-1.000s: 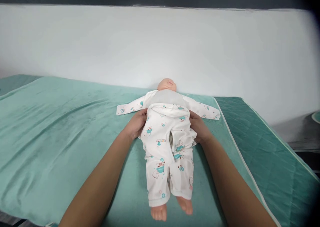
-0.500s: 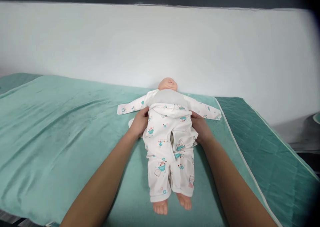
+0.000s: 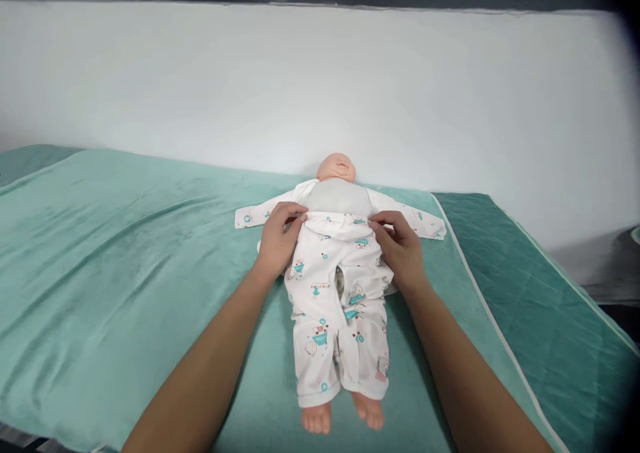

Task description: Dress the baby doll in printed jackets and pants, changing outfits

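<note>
A baby doll (image 3: 336,166) lies on its back on a green blanket (image 3: 125,253), head toward the wall. It wears white printed trousers (image 3: 340,306) and an open white top with its sleeves spread sideways. A grey belly (image 3: 340,198) shows above the waistband. My left hand (image 3: 278,238) pinches the left side of the trousers' waistband. At the waistband's right side my right hand (image 3: 400,246) is closed on the fabric. Two bare feet (image 3: 343,414) stick out of the trouser legs.
A white wall (image 3: 320,86) rises just behind the doll's head. A darker green quilted mat (image 3: 540,306) lies to the right of the blanket, with a white edge between them. The blanket's near edge runs along the lower left.
Both hands moved from the doll's hips up to the top of the waistband and drew the trousers a little higher on the belly.
</note>
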`<state>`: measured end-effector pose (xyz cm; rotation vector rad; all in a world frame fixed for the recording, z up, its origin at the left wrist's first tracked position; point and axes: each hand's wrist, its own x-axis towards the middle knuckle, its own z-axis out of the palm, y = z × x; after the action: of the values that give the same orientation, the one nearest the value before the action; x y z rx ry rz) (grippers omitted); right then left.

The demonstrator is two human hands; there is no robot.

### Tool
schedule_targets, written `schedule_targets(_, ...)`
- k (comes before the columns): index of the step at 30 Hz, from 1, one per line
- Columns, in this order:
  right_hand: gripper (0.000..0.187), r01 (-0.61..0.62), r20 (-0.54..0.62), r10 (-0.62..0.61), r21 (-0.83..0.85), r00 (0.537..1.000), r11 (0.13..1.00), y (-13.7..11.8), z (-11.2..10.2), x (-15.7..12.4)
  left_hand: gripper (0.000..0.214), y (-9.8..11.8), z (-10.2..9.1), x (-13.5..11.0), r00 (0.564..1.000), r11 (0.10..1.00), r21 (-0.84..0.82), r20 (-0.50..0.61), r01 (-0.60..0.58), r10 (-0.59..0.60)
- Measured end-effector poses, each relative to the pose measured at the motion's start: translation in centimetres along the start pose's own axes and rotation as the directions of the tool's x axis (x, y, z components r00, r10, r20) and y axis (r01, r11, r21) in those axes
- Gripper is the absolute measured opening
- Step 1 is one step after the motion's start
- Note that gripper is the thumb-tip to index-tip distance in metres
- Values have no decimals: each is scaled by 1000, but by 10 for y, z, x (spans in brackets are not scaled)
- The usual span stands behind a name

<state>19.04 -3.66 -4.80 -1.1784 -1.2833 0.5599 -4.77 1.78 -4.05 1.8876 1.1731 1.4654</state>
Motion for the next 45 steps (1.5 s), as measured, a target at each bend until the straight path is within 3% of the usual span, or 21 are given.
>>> schedule_targets(4,21,-70,127,71,-12,989,997,0,-4,2,14,3,-2,2,988,996,-85,155,-4,17)
schedule_targets(11,23,-147,318,190,-154,929,977,-10,-11,8,19,3,-6,7,929,984,-103,356,146,-101)
schedule_targets(13,20,-53,343,125,-211,931,976,-11,-11,12,18,4,-7,8,920,988,-75,378,136,-98)
schedule_targets(19,16,364,352,-262,-264,899,894,0,0,19,22,8,-7,12,914,995,2,395,97,-90)
schedule_targets(22,15,456,263,-381,-349,886,819,2,7,19,25,10,-6,18,921,993,107,380,46,-83)
schedule_targets(25,16,471,252,-401,-365,880,803,0,12,24,23,10,-3,29,936,975,223,343,-2,-77)
schedule_targets(29,21,265,235,-181,-398,955,879,3,16,47,22,3,8,50,941,960,280,328,-12,-84)
schedule_targets(32,26,110,215,-23,-402,976,909,12,20,72,23,-9,17,68,931,957,291,344,16,-120)
schedule_targets(36,28,-120,266,170,-196,949,973,25,26,96,26,-23,24,82,916,966,246,365,80,-168)
schedule_targets(40,31,-357,301,326,54,896,932,29,26,99,23,-24,26,82,925,965,247,340,87,-170)
schedule_targets(43,31,-380,317,338,80,886,922,25,21,94,19,-23,26,81,937,937,349,332,-15,-109)
schedule_targets(45,30,-369,364,327,48,872,928,22,17,93,18,-24,26,82,944,901,406,330,-152,10)
